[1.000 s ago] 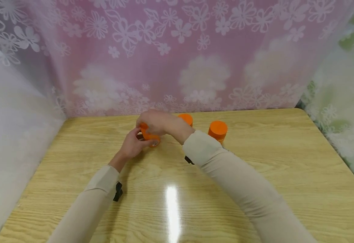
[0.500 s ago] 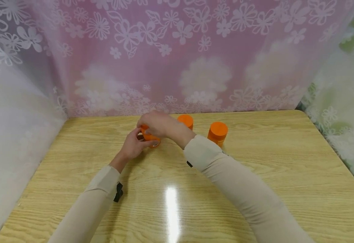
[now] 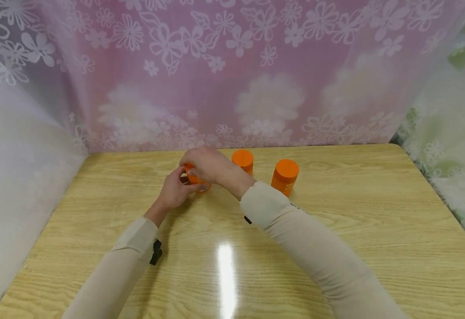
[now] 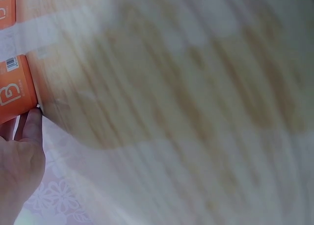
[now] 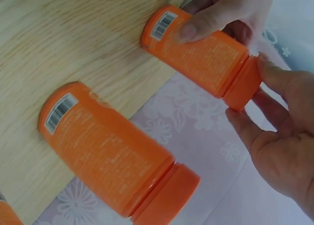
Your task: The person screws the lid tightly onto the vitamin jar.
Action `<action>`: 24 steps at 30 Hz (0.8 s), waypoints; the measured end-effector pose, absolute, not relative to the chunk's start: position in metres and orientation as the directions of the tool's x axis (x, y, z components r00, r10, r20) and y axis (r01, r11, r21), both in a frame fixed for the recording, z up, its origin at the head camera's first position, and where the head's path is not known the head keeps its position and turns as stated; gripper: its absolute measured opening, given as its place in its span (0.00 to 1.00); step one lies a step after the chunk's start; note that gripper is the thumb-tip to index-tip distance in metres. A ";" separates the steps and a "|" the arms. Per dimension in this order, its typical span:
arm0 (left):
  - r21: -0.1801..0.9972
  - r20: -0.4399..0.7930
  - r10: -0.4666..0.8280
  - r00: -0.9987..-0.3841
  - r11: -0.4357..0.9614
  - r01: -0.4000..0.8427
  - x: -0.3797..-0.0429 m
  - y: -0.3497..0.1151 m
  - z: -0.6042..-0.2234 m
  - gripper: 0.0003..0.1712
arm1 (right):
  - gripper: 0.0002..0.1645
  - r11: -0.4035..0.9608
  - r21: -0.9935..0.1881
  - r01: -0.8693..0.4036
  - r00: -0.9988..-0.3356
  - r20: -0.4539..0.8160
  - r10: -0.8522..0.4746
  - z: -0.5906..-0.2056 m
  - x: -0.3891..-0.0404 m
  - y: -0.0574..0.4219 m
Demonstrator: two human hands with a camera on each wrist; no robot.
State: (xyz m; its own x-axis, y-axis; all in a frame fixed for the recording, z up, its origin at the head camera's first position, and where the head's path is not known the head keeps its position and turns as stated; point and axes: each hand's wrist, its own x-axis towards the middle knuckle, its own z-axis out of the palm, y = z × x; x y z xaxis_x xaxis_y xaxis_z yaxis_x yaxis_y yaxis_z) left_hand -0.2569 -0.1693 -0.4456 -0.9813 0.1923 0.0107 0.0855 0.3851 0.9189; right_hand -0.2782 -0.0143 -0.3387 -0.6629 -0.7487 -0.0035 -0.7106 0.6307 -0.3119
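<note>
An orange bottle (image 3: 195, 179) with a barcode label stands towards the back of the table, between both hands. My left hand (image 3: 172, 190) grips its body low down, with the thumb along the near side. In the right wrist view the left thumb lies across the label of this bottle (image 5: 196, 58). My right hand (image 5: 289, 131) pinches the orange screw lid (image 5: 244, 85) between thumb and fingers; the lid sits on the bottle. From the head view the right hand hides most of the lid. The left wrist view shows the left fingertips at an orange bottle (image 4: 14, 90).
Two more lidded orange bottles stand to the right: one close behind the right wrist (image 3: 243, 160), the other (image 3: 285, 178) further right, beside the right sleeve (image 3: 296, 221). A flowered pink curtain (image 3: 224, 88) hangs behind the wooden table (image 3: 108, 186).
The right wrist and sleeve have dropped slightly, baring more of the two other bottles. The right fingers stay at the lid, and the left hand keeps its grip.
</note>
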 end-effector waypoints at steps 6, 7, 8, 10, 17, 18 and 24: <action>0.913 0.015 0.185 -0.983 0.399 0.089 -0.257 -0.168 -0.445 0.36 | 0.18 0.690 -0.320 -0.649 -0.730 0.007 -0.683 -0.342 -0.274 -0.020; 0.911 0.016 0.184 -0.983 0.403 0.090 -0.257 -0.168 -0.446 0.36 | 0.18 0.697 -0.322 -0.640 -0.739 0.009 -0.674 -0.343 -0.273 -0.020; 0.909 0.015 0.185 -0.983 0.406 0.091 -0.257 -0.169 -0.446 0.37 | 0.17 0.700 -0.322 -0.637 -0.742 0.013 -0.670 -0.344 -0.273 -0.021; 0.906 0.011 0.186 -0.982 0.413 0.089 -0.257 -0.170 -0.447 0.37 | 0.17 0.701 -0.318 -0.639 -0.743 0.019 -0.669 -0.347 -0.272 -0.022; 0.906 -0.030 0.207 -0.978 0.418 0.060 -0.260 -0.172 -0.447 0.39 | 0.16 0.683 -0.335 -0.649 -0.736 0.051 -0.675 -0.350 -0.274 -0.019; 0.905 -0.031 0.213 -0.977 0.422 0.063 -0.261 -0.172 -0.447 0.39 | 0.16 0.682 -0.335 -0.650 -0.736 0.055 -0.674 -0.350 -0.274 -0.018; 0.907 -0.036 0.227 -0.973 0.417 0.063 -0.263 -0.169 -0.447 0.39 | 0.15 0.668 -0.299 -0.681 -0.714 0.072 -0.696 -0.351 -0.276 -0.013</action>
State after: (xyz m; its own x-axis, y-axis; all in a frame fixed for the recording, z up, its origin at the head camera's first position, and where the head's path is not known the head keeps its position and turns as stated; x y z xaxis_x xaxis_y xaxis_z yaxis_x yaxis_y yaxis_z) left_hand -0.2630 -0.1693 -0.4473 -0.9732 0.2270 -0.0363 0.0634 0.4167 0.9068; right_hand -0.2759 -0.0133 -0.3514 -0.7141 -0.6963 0.0718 -0.6814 0.6680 -0.2991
